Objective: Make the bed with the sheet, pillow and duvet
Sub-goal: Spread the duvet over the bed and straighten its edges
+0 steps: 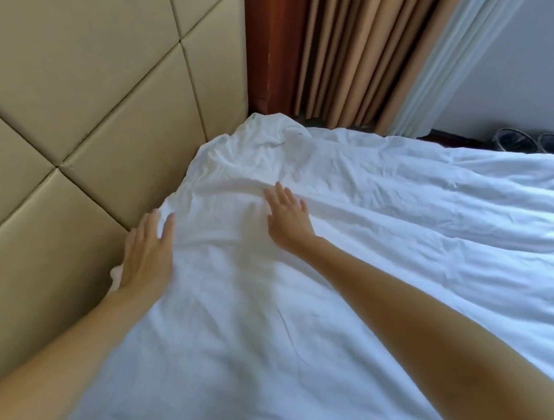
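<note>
Bedding, white and creased, fills most of the view and lies spread across the bed, running from the near edge up to a bunched corner at the far side; I cannot tell whether this layer is the sheet or the duvet. Soft folds fan out to the right from the middle of it. Along its left edge stands the bed's padded headboard, beige, stitched into large squares, and the fabric lies right against it. Beyond the far corner hang tan curtains beside a red-brown wooden panel, with a pale curtain to their right. Two bare forearms reach in from below. The right hand rests palm down on the bedding near the middle, fingers straight and a little spread, holding nothing. The left hand lies flat on the fabric's edge just beside the headboard, fingers straight, gripping nothing; a bit of white cloth shows under its wrist. A pair of dark shoes sits on the floor past the bed, far right.
</note>
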